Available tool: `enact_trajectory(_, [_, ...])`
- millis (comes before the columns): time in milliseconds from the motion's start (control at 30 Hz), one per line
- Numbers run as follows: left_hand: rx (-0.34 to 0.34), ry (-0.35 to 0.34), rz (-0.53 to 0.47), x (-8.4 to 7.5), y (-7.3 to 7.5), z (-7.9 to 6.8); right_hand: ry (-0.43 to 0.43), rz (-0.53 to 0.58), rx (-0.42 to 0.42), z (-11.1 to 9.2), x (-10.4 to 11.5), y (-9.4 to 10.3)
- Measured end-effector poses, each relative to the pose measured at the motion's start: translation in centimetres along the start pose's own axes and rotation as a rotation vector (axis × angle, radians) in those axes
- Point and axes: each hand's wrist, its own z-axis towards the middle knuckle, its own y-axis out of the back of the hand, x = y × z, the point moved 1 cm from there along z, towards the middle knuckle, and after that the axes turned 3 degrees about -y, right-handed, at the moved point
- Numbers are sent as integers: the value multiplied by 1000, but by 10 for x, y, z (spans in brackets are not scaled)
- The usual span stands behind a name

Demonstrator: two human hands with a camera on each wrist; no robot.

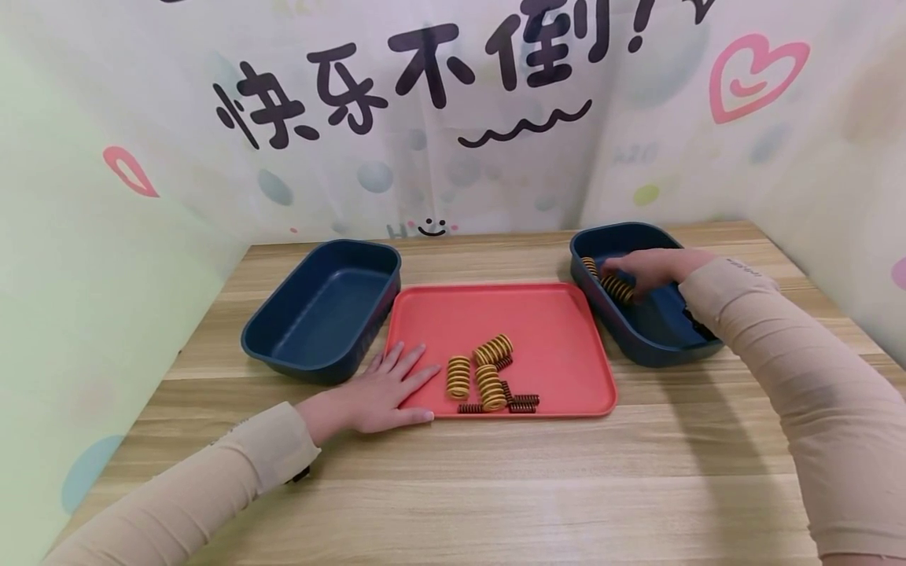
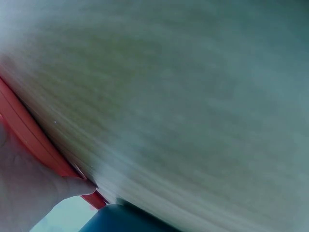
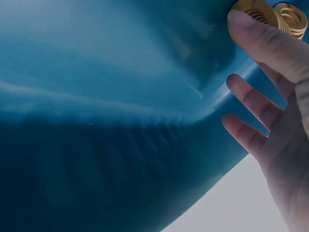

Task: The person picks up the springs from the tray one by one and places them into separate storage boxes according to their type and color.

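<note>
My right hand (image 1: 650,269) reaches into the right-hand blue bin (image 1: 654,346) and pinches a thick yellow coil spring (image 1: 618,289) there. In the right wrist view the thumb presses on that spring's end (image 3: 256,14), while two other fingers stand away from it. A second yellow spring (image 1: 589,266) lies beside it along the bin's left wall. My left hand (image 1: 378,395) rests flat with spread fingers on the front left corner of a red tray (image 1: 545,330). Right of those fingers, on the tray, are yellow springs (image 1: 458,377) and several small dark springs (image 1: 524,402).
Another blue bin (image 1: 322,314) stands left of the tray, close to the left hand. Both bins and the tray sit on a wood-grain table (image 1: 538,487). A printed cloth (image 1: 425,181) hangs behind the table's far edge.
</note>
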Motion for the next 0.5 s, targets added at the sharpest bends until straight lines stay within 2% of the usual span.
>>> enact_trajectory(233, [-2,-4,0,1,0,0,-3,1,13,-2,0,1])
enact_trajectory(500, [-4,-8,5,2,-1,1,-18,-35,-20,-8,1,7])
